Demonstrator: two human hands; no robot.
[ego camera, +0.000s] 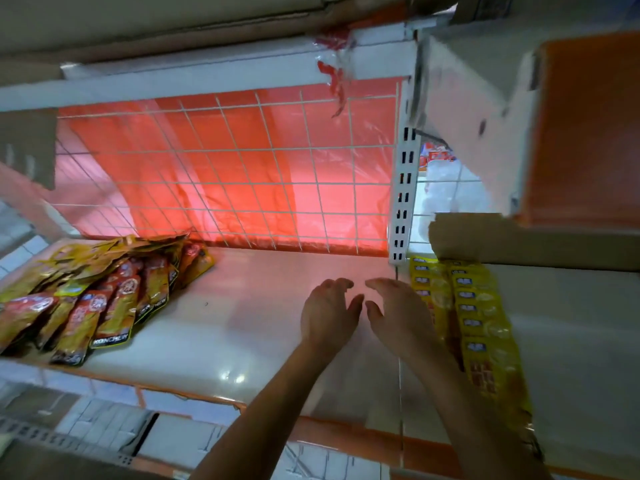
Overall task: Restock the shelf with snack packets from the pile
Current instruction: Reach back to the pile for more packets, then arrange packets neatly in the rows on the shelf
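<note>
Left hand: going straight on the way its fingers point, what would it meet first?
Probably the wire grid at the back of the shelf; the left hand has only bare shelf ahead, though depth is unclear.

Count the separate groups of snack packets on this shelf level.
2: a red-and-gold pile at the left end, and yellow packets in rows at the right; some may be hidden.

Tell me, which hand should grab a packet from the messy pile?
Probably the left hand: it is empty, open and on the side nearer the pile. The right hand, also empty, hovers by the yellow packets, farther from it.
</note>
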